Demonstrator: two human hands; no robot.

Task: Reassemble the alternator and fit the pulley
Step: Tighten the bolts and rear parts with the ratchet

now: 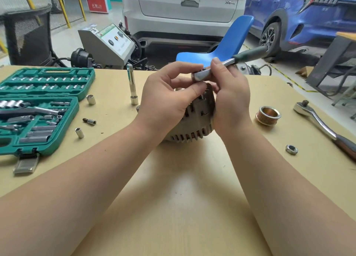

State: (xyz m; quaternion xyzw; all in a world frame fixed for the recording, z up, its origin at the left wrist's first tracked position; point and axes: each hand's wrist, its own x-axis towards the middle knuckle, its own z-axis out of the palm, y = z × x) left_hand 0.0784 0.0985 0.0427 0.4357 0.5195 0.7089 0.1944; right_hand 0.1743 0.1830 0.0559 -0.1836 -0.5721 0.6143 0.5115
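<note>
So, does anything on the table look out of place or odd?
Nothing looks damaged or spilled. Several sockets lie loose on the table outside the open socket case. The pulley and nut lie apart from the alternator, not yet fitted.

Head camera looks forward and down, close over the table (192, 178).
</note>
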